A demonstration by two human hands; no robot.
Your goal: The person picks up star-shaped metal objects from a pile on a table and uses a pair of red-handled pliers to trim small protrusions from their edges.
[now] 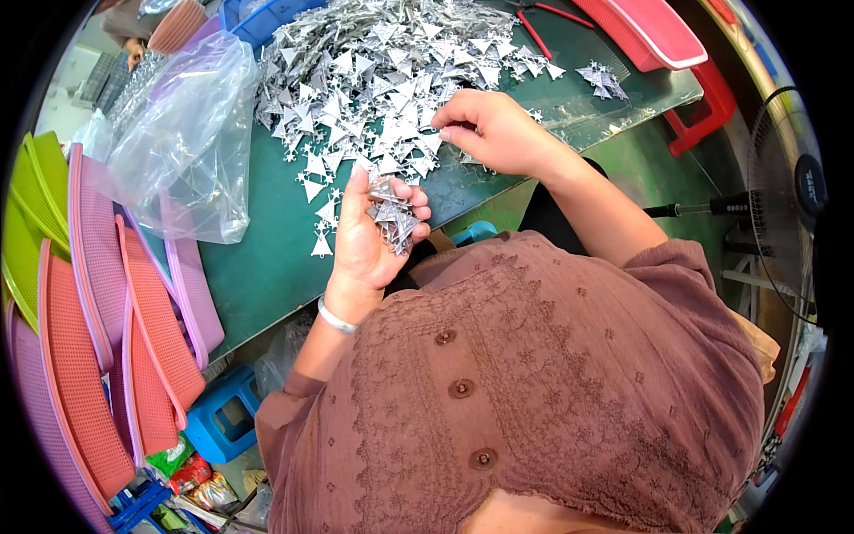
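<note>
A wide heap of small silver metal tree-shaped pieces (382, 84), flat triangles with star tips, covers the far part of the green table (262, 280). My left hand (360, 240) is palm up at the table's near edge, its fingers curled round a handful of these tree-shaped pieces (393, 222). To the right, my right hand (498, 133) hovers at the heap's near right edge. Its thumb and forefinger are drawn together; whatever lies between them, if anything, is too small to make out. Several loose pieces lie just beyond my left hand.
A clear plastic bag (191, 133) sits left of the heap, beside stacked pink, purple and green baskets (147, 329). Red-handled pliers (535, 36), a small cluster of pieces (602, 80) and a red basket (645, 31) are at the far right. A fan (787, 191) stands rightward.
</note>
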